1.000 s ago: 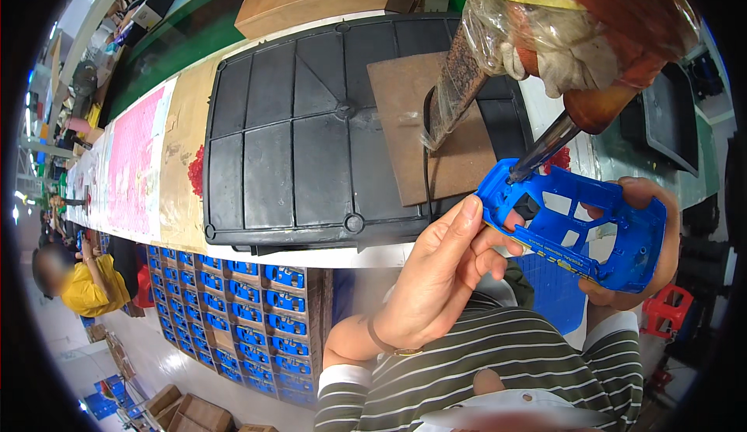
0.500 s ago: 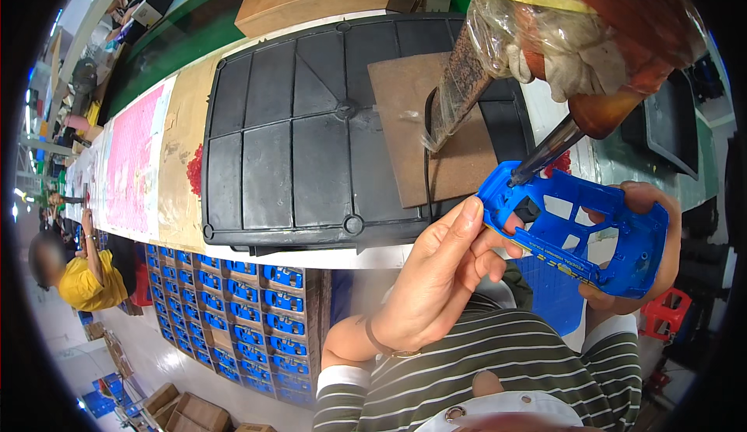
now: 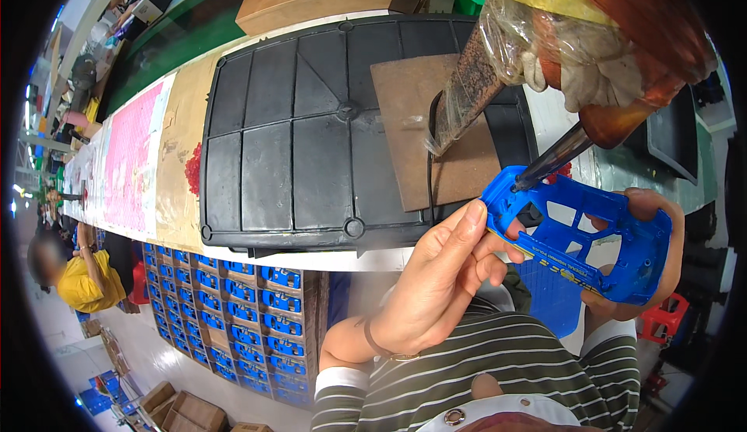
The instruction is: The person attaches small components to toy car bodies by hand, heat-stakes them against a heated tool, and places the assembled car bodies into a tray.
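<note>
Both hands pinch 1 blue plastic frame (image 3: 580, 237) btwn them, held in the air in front of the bench edge: left hand (image 3: 436, 284) closes thumb and fingers on its near-left corner, right hand (image 3: 650, 265) wraps the far-right end w/ fingertips showing thru the cut-outs. Going by size: black plastic tray (image 3: 311, 136) lies upside down on the bench, ribbed into panels, matte, rounded corners. On its right part sits a flat brown board (image 3: 436, 132), rough and scuffed. Below the bench edge, a stack of crates (image 3: 233, 307) holds many more blue parts in rows. Hanging tool (image 3: 591, 50) at upper right is bulky, reddish-brown, wrapped in crinkled clear film w/ yellow tape at top; its dark metal tip (image 3: 548, 159) slants down and touches the frame's top-left corner. Frame itself is glossy, thin-walled, open lattice w/ a yellow strip along the near side. Left wrist bends back, palm toward the camera; both forearms come up from striped sleeves (image 3: 498, 377).
</note>
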The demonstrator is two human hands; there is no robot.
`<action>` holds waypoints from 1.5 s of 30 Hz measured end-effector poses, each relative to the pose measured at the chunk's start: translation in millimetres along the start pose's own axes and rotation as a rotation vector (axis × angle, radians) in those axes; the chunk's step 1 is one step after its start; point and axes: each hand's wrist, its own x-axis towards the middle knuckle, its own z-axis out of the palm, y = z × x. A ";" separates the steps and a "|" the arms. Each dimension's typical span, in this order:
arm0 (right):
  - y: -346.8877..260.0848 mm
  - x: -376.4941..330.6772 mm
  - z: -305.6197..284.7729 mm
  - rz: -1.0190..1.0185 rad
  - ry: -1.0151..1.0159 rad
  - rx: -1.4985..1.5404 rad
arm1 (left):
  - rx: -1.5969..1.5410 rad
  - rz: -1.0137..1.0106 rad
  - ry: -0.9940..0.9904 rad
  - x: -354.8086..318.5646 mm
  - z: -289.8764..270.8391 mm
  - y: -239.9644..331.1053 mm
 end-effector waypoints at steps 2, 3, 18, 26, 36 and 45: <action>-2.4 0.2 3.1 0.006 0.039 -0.059 | -0.004 -0.004 0.012 0.1 -0.6 -0.3; -2.8 0.9 5.1 0.007 0.053 -0.090 | -0.005 -0.003 0.013 0.1 -0.5 0.1; 1.4 2.5 17.6 0.040 0.277 -0.077 | 0.040 0.029 -0.004 1.9 -3.4 1.1; -4.3 -2.9 9.8 0.175 0.247 0.007 | -0.015 0.025 -0.042 5.5 -1.3 -0.9; -6.2 -1.8 16.8 0.342 0.344 -0.020 | -0.072 0.016 -0.004 10.2 -4.2 -5.2; 6.6 -3.3 10.3 0.070 0.201 -0.051 | -0.051 0.033 -0.006 5.1 -0.2 -3.4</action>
